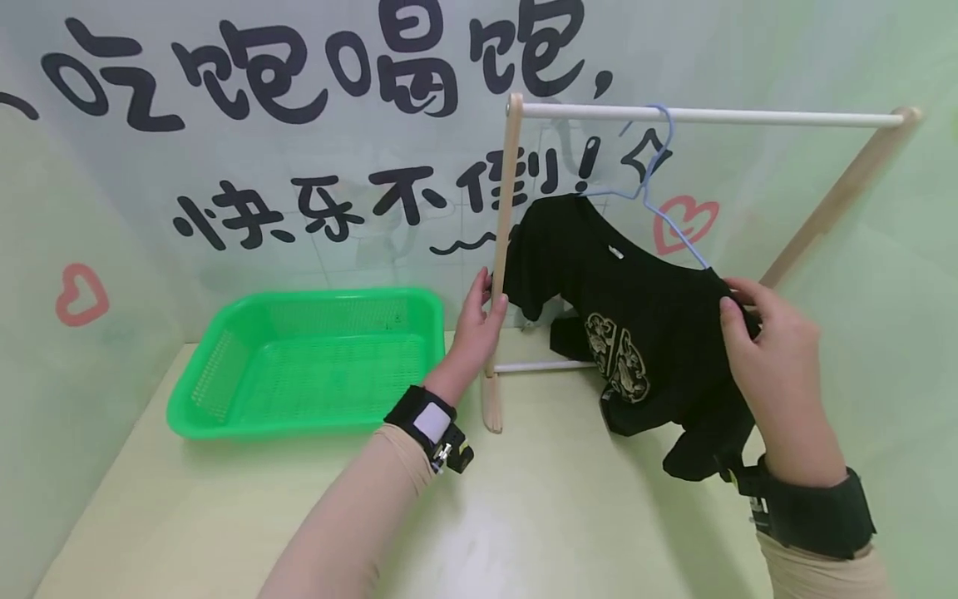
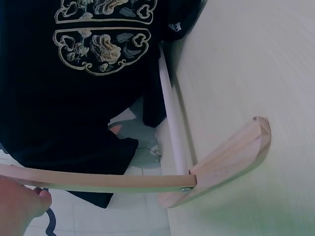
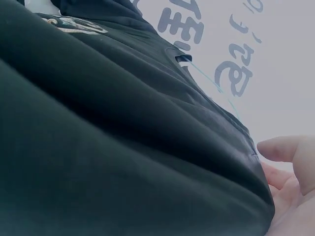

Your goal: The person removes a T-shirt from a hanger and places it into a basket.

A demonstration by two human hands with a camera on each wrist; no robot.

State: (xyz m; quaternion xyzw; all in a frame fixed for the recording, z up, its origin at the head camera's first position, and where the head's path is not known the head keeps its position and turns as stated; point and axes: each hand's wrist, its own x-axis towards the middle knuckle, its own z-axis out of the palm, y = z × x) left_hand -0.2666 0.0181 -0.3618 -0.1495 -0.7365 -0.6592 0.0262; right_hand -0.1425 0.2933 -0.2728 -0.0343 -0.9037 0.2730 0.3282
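Left hand (image 1: 479, 320) gripping rack post (image 1: 503, 249), right hand (image 1: 763, 349) pinching black shirt (image 1: 636, 333), pale tabletop (image 1: 524, 516)

Black embroidered T-shirt (image 1: 636, 324) on blue hanger (image 1: 659, 195), tilted on wooden rack (image 1: 503, 249)

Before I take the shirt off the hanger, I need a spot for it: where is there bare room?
The green basket shows only bare mesh. The table is free in front of it, between the forearms. It is crowded at the rack: the left hand holds the post, the right hand the black shirt.
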